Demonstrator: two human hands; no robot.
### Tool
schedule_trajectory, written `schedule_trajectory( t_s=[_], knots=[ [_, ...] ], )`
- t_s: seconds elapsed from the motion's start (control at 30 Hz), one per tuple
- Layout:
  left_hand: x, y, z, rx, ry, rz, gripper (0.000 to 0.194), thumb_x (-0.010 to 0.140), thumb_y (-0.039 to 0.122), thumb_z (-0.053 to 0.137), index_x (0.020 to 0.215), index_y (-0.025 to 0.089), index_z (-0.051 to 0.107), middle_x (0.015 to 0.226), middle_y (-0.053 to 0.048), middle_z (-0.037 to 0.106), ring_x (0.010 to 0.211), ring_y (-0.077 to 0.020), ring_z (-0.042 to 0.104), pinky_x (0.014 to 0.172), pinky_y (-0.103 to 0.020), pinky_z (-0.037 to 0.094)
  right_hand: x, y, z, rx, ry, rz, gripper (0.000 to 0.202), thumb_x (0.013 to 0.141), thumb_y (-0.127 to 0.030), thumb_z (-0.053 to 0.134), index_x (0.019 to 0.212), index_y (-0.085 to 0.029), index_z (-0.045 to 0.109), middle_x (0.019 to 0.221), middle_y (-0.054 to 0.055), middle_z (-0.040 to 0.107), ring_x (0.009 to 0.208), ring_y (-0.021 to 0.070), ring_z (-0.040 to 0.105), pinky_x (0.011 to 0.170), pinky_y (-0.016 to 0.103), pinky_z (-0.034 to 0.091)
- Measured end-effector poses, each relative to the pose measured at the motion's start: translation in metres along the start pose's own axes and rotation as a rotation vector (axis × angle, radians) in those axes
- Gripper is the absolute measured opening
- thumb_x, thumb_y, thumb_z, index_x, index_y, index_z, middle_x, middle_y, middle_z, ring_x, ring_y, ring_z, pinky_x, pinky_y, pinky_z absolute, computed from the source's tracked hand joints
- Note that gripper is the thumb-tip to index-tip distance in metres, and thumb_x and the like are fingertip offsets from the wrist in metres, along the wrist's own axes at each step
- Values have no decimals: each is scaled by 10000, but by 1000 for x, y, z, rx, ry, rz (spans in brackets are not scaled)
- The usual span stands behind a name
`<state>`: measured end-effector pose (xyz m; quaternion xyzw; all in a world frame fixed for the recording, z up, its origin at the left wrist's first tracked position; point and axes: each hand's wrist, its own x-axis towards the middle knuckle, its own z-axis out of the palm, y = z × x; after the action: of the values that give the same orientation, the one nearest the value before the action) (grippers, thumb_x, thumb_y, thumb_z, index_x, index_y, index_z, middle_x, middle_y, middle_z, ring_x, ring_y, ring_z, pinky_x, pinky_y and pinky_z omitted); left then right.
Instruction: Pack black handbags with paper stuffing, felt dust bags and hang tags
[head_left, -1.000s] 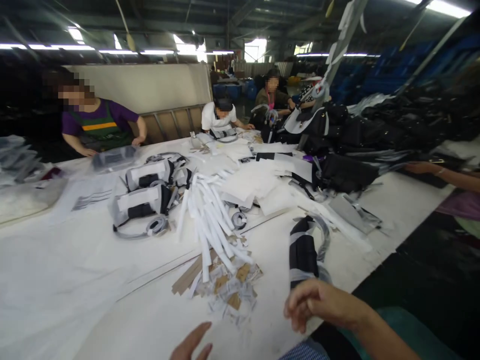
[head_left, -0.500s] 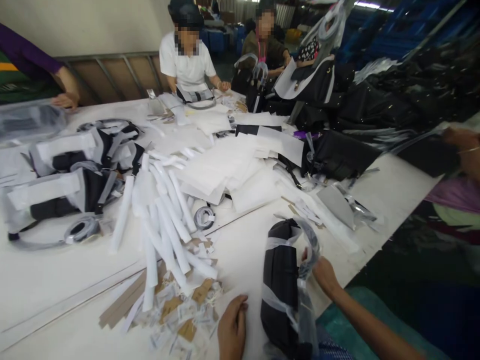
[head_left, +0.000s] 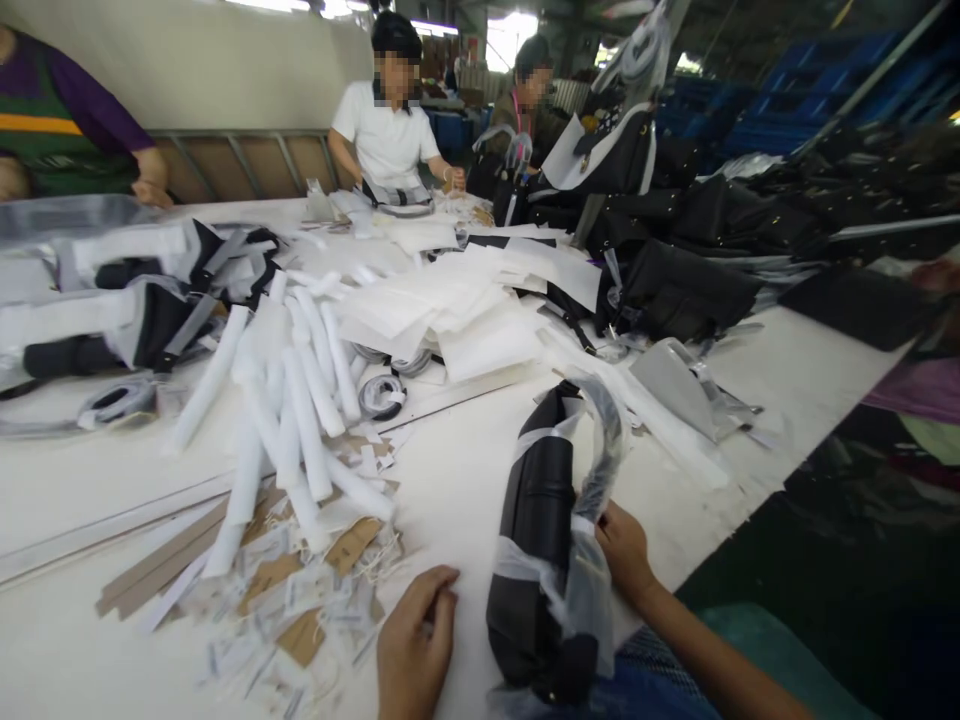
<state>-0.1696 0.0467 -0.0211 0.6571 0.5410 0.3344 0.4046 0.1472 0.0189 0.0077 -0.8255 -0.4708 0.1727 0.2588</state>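
A black handbag (head_left: 534, 510) stands on the near side of the table, with white wrapping strips round its body and clear plastic over its arched handle (head_left: 604, 440). My right hand (head_left: 626, 550) is closed on the plastic-wrapped handle at the bag's right side; part of the fingers is hidden behind it. To the left of the bag, my left hand (head_left: 416, 635) rests near the table top with its fingers curled in, apart from the bag, and nothing shows in it. Small tags and clear packets (head_left: 300, 635) lie scattered left of that hand.
White foam rolls (head_left: 289, 410) and brown card strips (head_left: 172, 555) lie at the left. White sheets (head_left: 465, 300) cover the middle. Other wrapped bags (head_left: 90, 320) lie at far left, black bags (head_left: 675, 290) at right. Co-workers (head_left: 390, 130) are at the far side.
My view has tilted up and turned slightly. The bag appears more upright, and my right hand sits lower on its handle. My left hand stays curled beside the bag.
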Motion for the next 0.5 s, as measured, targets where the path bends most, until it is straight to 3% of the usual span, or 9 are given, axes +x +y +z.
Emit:
schedule_trajectory(
  t_s=[0.1,0.17,0.3,0.4,0.5],
  knots=[
    [4,5,-4,-101,21,-58,304,834,479,618,955,230,745,900,-61,755,802,-247,721,784,-372,596,-2,1,-1,122,-3,-93,343,882,-479,425,742,-226,611,777,79,689,761,270,620,735,356,457],
    [2,17,-8,-153,53,-82,374,839,522,619,1010,209,733,943,-72,755,813,-243,722,776,-370,599,-5,-1,-6,232,-24,-150,403,924,-512,405,730,-220,603,748,54,675,743,243,615,729,332,470],
    [-16,59,-11,-374,137,-109,491,907,565,539,1171,174,674,1213,-115,690,1109,-268,661,941,-404,552,-21,-3,-18,479,-132,-220,500,954,-599,364,875,-202,658,805,41,695,753,226,651,687,311,528],
    [-35,92,-3,-445,73,-121,566,927,616,475,1290,207,620,1367,-105,601,1279,-281,551,1053,-457,470,-37,0,-22,711,-262,-166,498,923,-636,436,1099,-209,623,945,61,715,801,238,686,685,334,571],
    [-47,113,12,-388,44,-125,586,939,646,417,1351,261,578,1446,-61,526,1373,-288,447,1124,-527,368,-50,1,-22,918,-380,-100,573,863,-644,563,1254,-228,517,1149,105,681,974,273,689,741,367,599]
  ],
)
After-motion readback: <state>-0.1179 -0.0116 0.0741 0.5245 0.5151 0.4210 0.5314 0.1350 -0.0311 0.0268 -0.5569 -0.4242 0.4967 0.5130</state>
